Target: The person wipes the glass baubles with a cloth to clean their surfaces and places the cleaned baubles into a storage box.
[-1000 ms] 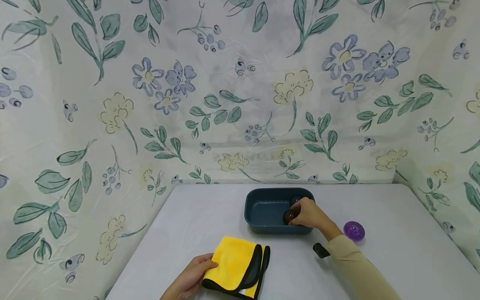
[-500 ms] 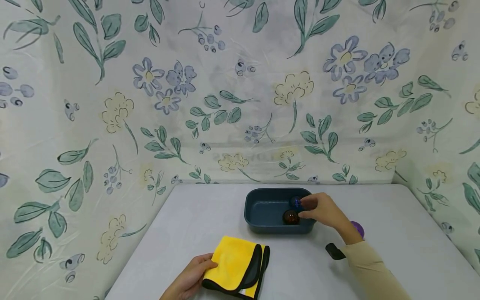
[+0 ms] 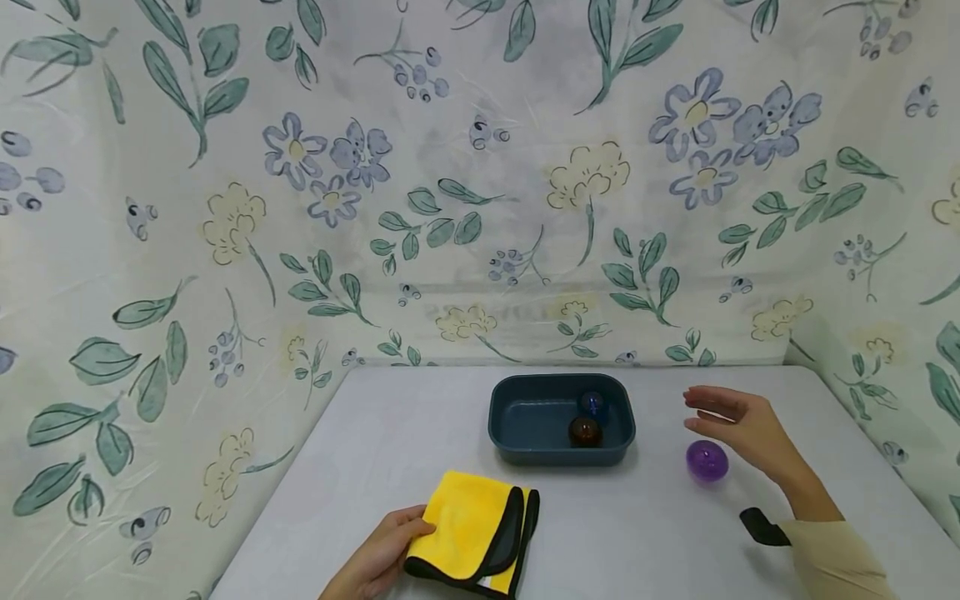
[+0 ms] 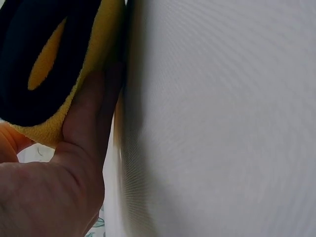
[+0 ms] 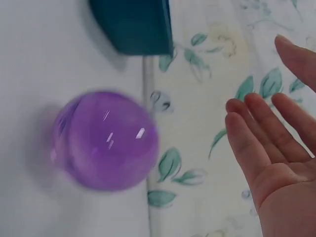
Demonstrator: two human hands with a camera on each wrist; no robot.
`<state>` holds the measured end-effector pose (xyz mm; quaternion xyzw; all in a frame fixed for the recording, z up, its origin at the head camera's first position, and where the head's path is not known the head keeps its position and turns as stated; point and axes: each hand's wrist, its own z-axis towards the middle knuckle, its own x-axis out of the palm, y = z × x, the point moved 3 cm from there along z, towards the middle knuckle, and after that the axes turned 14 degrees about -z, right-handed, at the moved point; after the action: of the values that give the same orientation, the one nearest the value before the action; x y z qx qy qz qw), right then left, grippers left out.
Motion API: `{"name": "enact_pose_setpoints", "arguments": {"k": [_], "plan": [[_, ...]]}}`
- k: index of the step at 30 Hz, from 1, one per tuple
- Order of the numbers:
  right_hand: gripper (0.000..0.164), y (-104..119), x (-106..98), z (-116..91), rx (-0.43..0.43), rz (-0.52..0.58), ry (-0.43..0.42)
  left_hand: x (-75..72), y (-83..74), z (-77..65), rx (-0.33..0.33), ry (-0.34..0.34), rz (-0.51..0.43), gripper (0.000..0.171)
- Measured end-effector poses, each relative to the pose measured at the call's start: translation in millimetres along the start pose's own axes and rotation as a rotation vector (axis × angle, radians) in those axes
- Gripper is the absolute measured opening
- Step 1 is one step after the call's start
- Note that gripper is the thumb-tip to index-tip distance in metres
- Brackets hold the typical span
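My left hand grips the left side of a folded yellow cloth with black edging, thumb on top and fingers beneath. The left wrist view shows the folded cloth between thumb and fingers, low over the white table. My right hand hovers with relaxed, spread fingers, holding nothing, just behind and to the right of a clear purple ball. In the right wrist view the purple ball sits on the table, apart from the fingers. A blue ball and a dark amber ball lie inside the dark blue box.
The white table runs back to a floral-patterned curtain behind it and at both sides. The box stands near the table's far edge, behind the cloth. A black wrist strap piece juts from my right sleeve.
My right hand has let go of the amber ball, left the box and moved right, beyond the purple ball. The left hand and the cloth have stayed still.
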<state>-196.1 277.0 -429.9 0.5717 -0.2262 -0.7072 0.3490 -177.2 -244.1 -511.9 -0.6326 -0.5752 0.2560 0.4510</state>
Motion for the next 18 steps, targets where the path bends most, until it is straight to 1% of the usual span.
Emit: {"name": "enact_pose_setpoints", "arguments": {"k": [5,8,14,18], "plan": [[0.059,-23,-9,-15,0.021,0.024,-0.054,-0.3,1.3,-0.4,-0.008,-0.004,-0.002,0.065],[0.062,-34,-11,-20,0.033,0.040,-0.062,0.1,0.9,-1.3,-0.003,0.004,-0.001,0.065],[0.068,-51,-5,-27,0.068,0.031,-0.022,1.5,-1.3,-2.1,0.005,-0.012,0.014,0.065],[0.070,-59,1,-31,0.097,0.004,0.017,1.8,-0.8,-2.9,0.008,-0.004,0.018,0.066]]}}
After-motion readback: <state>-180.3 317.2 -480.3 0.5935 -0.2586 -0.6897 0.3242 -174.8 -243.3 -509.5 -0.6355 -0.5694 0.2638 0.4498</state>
